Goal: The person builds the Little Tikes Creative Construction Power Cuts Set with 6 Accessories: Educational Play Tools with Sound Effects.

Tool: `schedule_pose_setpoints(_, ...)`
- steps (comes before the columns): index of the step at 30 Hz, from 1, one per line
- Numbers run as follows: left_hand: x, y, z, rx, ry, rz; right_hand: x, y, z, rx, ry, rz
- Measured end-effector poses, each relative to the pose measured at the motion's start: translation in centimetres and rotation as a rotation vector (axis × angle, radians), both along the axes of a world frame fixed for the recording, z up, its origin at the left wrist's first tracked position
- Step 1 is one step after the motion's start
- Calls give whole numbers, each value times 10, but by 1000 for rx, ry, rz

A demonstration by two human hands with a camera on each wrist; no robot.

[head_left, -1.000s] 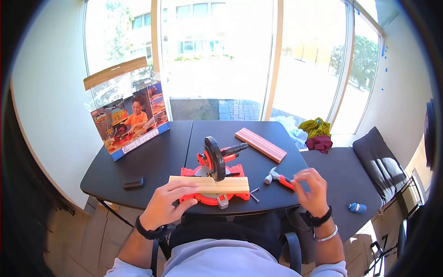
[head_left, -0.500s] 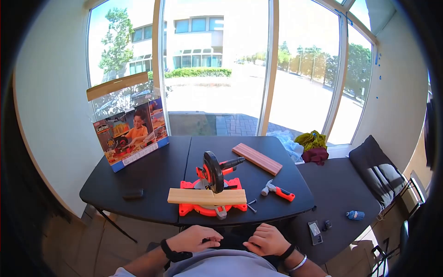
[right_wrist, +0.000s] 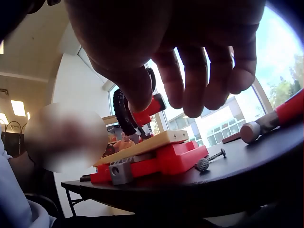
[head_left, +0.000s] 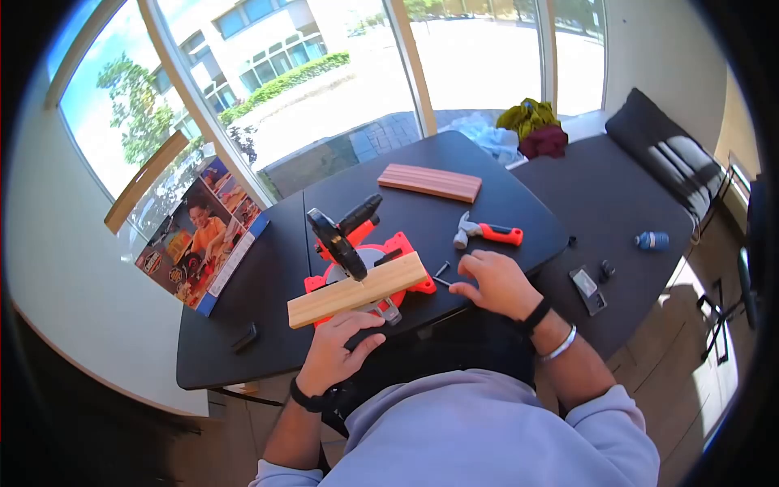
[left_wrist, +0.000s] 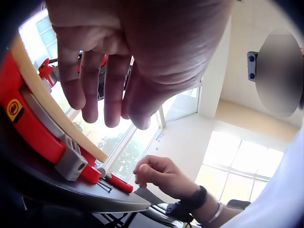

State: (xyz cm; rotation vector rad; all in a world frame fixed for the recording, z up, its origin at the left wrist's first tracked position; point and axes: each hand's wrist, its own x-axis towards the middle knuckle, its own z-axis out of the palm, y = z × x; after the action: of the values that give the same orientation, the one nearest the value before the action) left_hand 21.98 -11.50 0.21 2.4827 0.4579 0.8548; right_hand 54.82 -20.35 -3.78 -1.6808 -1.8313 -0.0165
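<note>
Nearest: L hand point(head_left: 337, 349), just by the plank's near edge. Fingers loose, nothing gripped; can't tell from the head view if the fingertips touch the wood, tho the L wrist view makes them look clear of it. R hand point(head_left: 499, 286) over the tbl edge, thumb nr the nails, fingers relaxed, also nothing held.

Next out: grey clamp point(right_wrist: 121, 174) on the front of the red base point(right_wrist: 180, 161). Plank point(head_left: 357, 296) lies across that base, under the saw point(head_left: 337, 245), its L end sticking out past the base. Blade's low edge is right at the plank's top face; touching or just over, can't tell.

My read: step in hand = getting the plank steady & lined up. To do it well: L hand flat on the L part, well off the blade line; R hand on the saw's handle, not nr the disc. Press plank down evenly, b/c the overhang could tip or swing it. Check it's snug to the base before any pressure from above.

Beyond: nails point(right_wrist: 203, 165) just R of the base, hammer point(head_left: 491, 232) a bit farther; both could get knocked by the R arm, so reach around. Striped board point(head_left: 430, 183) at the back of the table point(head_left: 276, 284); box point(head_left: 199, 239) far L, out of the way.
</note>
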Motion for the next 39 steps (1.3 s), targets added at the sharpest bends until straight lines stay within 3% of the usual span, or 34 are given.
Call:
schedule_pose_setpoints(5,50,14,4,10,154,-43,-7,22,-15,-151,-44,-79)
schedule_pose_setpoints(10,80,35,-32,305,188,144,-8,30,-39,-115,-127,-78)
schedule_pose_setpoints(12,80,42,-39,302,229,183,-4,28,-40,-53,-118,-70)
schedule_pose_setpoints(13,80,45,-41,300,246,228,0,30,-32,-163,-70,-62)
schedule_pose_setpoints(18,76,47,-32,119,306,243,15,50,-14,11,-97,-64)
schedule_pose_setpoints(25,80,47,-32,141,291,254,-3,86,-15,55,-91,-30)
schedule_pose_setpoints(37,79,46,-28,159,305,227,-3,94,-18,-22,-9,-17)
schedule_pose_setpoints(39,78,47,-29,151,298,226,7,86,-21,54,-5,-44)
